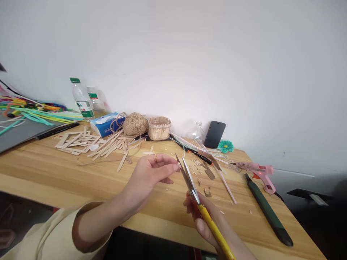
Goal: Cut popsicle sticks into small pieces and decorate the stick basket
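My right hand (204, 224) grips a pair of scissors (202, 206) with yellow handles. The metal blades point up and away from me and stand slightly apart. Close to the blade tips, the thumb and forefinger of my left hand (155, 171) are pinched together. Whatever they hold is too small to make out. Both hands are above the front part of the wooden table. Beyond them lie small wood chips (196, 167) and brown cut pieces (209, 172).
Loose craft sticks (108, 146), a ball of twine (135, 124) and a small wooden basket (159, 129) lie at the back. A phone (214, 134) leans on the wall. On the right are a pink glue gun (257, 171) and a dark green tool (267, 209).
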